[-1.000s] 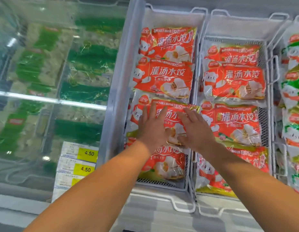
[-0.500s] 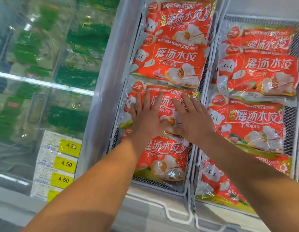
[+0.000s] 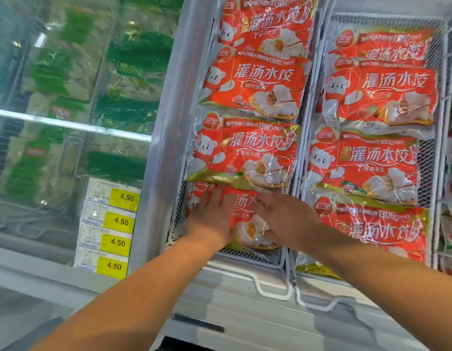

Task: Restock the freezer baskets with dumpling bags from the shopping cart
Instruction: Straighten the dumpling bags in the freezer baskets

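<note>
So the person has both palms flat on the nearest dumpling bag (image 3: 247,224), which sits at the 6 o'clock end of the left basket (image 3: 250,254). The left hand (image 3: 211,216) has its fingers straight and slightly apart, pressing the bag's left half. The right hand (image 3: 283,219) lies just beside it at 3 o'clock, fingers also straight and loosely spread, nothing curled around anything.

What could go sideways, imo: that bag is slick plastic and its far edge is tucked under the bag above it (image 3: 245,153). Push too hard toward 12 o'clock and the whole overlapping row probably bunches up or rides over itself. Drag it back toward 6 o'clock and it might slide over the basket's front rim, since it's already close to it. Pressing hard could also crush the dumplings inside, though they're likely frozen solid.

Contents: the left basket holds four red bags shingled from 12 down to 6, top one cut off by the frame. The right basket (image 3: 427,160), just beside it at 3 o'clock, also shows four red bags stacked the same way. At 9 o'clock, behind the glass lid (image 3: 68,122), there are green packs (image 3: 128,112), and four yellow 4.50 price tags (image 3: 116,221) stuck on the glass. The shopping cart isn't in view.
</note>
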